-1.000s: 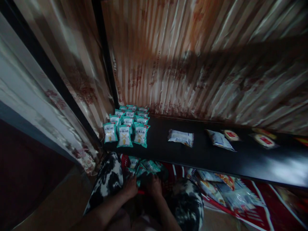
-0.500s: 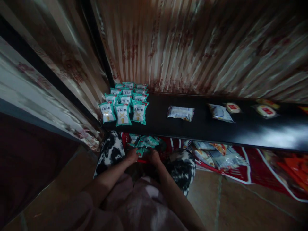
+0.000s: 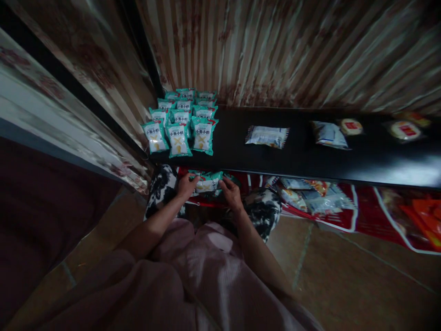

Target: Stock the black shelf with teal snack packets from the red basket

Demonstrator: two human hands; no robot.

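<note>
Teal-and-white printed packet (image 3: pixel 208 185), sideways, pinched between left fingers (image 3: pixel 194 181) and right fingers (image 3: pixel 226 184).

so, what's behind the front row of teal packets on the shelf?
More teal packets in rows, with the striped curtain beyond. Lower parts of those rear packets are covered by the front row; so is the shelf beneath them.

From here, the front packets (image 3: pixel 178 140) partly hide the rear packets (image 3: pixel 186 94); the shelf (image 3: pixel 237 156) and orange packaging (image 3: pixel 428 217) run out of sight rightward. The white packet (image 3: pixel 268 136) has print too small to read.
</note>
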